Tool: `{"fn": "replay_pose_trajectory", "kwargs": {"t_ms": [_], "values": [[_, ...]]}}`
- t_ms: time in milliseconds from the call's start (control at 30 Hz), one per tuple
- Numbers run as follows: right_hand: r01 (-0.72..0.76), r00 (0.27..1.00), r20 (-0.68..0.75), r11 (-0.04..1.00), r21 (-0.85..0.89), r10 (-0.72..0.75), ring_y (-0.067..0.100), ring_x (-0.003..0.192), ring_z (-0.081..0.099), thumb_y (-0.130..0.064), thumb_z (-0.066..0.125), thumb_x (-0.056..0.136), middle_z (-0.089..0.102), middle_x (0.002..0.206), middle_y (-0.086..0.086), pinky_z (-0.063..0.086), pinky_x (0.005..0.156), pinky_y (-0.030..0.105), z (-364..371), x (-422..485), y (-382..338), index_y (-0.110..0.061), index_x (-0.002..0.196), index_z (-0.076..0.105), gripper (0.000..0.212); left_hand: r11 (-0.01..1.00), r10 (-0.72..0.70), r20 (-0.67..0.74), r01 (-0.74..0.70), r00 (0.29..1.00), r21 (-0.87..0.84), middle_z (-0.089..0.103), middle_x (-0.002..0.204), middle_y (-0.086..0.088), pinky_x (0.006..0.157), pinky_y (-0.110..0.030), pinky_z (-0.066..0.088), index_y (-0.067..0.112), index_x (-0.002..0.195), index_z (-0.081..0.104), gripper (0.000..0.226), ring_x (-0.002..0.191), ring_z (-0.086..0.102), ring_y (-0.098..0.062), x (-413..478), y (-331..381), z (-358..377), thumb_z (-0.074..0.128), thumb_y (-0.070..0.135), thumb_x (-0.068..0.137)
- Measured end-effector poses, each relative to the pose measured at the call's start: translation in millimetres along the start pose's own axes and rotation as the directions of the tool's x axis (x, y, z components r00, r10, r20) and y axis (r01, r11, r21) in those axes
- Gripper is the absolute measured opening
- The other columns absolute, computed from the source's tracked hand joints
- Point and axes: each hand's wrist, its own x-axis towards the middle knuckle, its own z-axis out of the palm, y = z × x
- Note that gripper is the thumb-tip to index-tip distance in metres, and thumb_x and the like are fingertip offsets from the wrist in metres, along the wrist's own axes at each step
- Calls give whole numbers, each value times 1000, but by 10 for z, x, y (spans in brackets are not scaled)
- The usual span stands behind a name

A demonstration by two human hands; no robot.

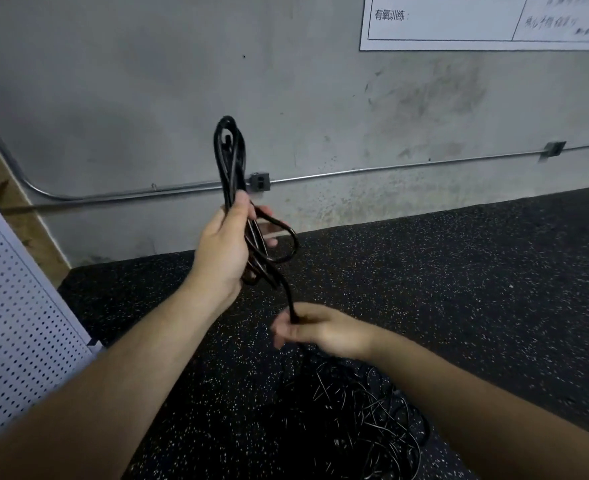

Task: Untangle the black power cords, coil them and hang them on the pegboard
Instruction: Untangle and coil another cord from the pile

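Head view — left hand (222, 247) grips coiled cord (230, 157), right hand (320, 329) below.

We face a stained grey concrete wall (113, 81) carrying a metal conduit (320, 175) and a white poster (459, 29), above a black speckled floor (459, 271).

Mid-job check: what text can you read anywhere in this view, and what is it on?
"有氧训练 :" is printed on the white sheet on the grey wall.
The handwriting in the sheet's right-hand box is too blurred to read.
On the black power cords, pegboard and outlet box: no readable marks.
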Motion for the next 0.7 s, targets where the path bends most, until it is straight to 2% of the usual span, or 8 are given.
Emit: {"fn": "replay_pose_trajectory", "kwargs": {"t_ms": [33, 133, 233, 333, 467, 533, 600, 700], "values": [[-12, 1000, 26, 997, -74, 14, 6, 114, 62, -50, 52, 102, 73, 108, -16, 39, 112, 44, 56, 11, 83, -33, 102, 69, 23, 998, 17, -26, -18, 1000, -59, 77, 88, 3, 66, -31, 55, 18, 82, 53, 32, 75, 72, -20, 31, 78, -27, 47, 38, 107], [-126, 990, 46, 982, -141, 133, 8, 87, 64, -68, 41, 98, 70, 84, -12, 48, 101, 42, 198, 54, 279, -30, 80, 65, 48, 982, 102, -104, -117, 989, -147, 74, 81, 2, 59, -28, 53, 17, 83, 50, 32, 72, 72, -19, 124, 334, -151, 45, 36, 108], [-179, 981, -74, 984, -10, 178, 12, 69, 52, -73, 51, 92, 56, 72, -9, 44, 79, 36, 84, 98, 310, -31, 77, 53, 44, 987, 137, -117, -146, 984, -71, 74, 84, 1, 59, -28, 52, 17, 86, 51, 31, 73, 71, -19, 191, 412, -311, 46, 38, 108], [-89, 991, -85, 983, 162, 104, 16, 72, 52, -57, 76, 69, 54, 72, -8, 43, 93, 40, -186, 88, 232, -32, 85, 48, 41, 992, 104, -110, -111, 989, -63, 75, 85, 1, 60, -29, 52, 17, 85, 51, 31, 75, 72, -20, 206, 405, -468, 47, 38, 107], [108, 994, -75, 866, 488, -82, 17, 70, 37, -45, 53, 72, 37, 74, -2, 37, 75, 37, -499, -47, -20, -16, 78, 45, 31, 996, 75, -28, -76, 997, -39, 76, 90, -3, 62, -30, 53, 15, 83, 51, 32, 79, 73, -23, 193, 403, -626, 47, 35, 107], [113, 994, -62, 809, 577, -95, 17, 70, 37, -57, 64, 70, 36, 75, -1, 36, 75, 39, -636, -104, -109, -16, 76, 45, 45, 999, 54, 27, -53, 998, -10, 76, 91, -3, 62, -29, 54, 15, 83, 51, 32, 78, 74, -22, 169, 375, -660, 47, 35, 107], [92, 996, -44, 848, 523, -81, 17, 70, 37, -68, 77, 66, 36, 73, -2, 38, 78, 38, -716, -128, -180, -18, 77, 44, 60, 999, 37, 85, -40, 996, 36, 76, 90, -1, 62, -26, 55, 15, 82, 51, 32, 77, 74, -20, 138, 344, -673, 45, 34, 107], [-36, 989, -142, 999, 1, 35, 13, 76, 47, -83, 60, 77, 44, 76, -12, 41, 98, 40, -712, -205, -349, -26, 81, 46, 58, 985, 14, 200, -47, 980, 164, 75, 89, 1, 60, -22, 54, 15, 81, 50, 31, 71, 71, -15, 68, 315, -661, 44, 32, 107]]}}
